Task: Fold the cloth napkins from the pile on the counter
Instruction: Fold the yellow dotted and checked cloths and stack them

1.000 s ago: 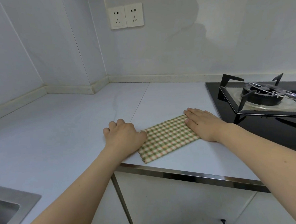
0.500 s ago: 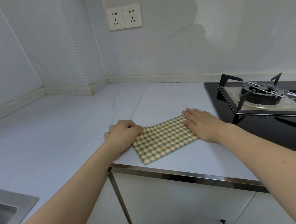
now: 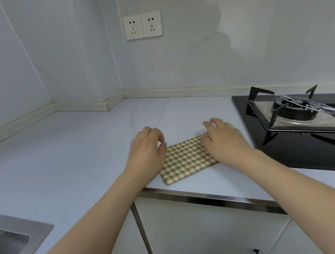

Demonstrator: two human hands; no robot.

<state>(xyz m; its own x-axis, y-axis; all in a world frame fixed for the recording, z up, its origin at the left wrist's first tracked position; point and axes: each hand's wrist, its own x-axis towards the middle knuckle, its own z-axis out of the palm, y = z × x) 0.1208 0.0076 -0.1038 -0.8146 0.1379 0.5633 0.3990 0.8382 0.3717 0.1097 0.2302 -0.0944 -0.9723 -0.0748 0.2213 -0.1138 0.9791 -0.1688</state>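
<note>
Head view: checked napkin [image 3: 186, 160] lies folded on surface [image 3: 67, 151] near front edge, long axis running near-left to far-right between my hands. Left hand [image 3: 146, 153] curled, pinching left end; right hand [image 3: 223, 139] blurred at right end, grip unclear. Both equally near. No readable writing.

I have a single head-worn wide-angle view, looking forward and down from close above the worktop [image 3: 86, 150], facing the wall corner, with the hob [image 3: 298, 124] at the right edge.
</note>
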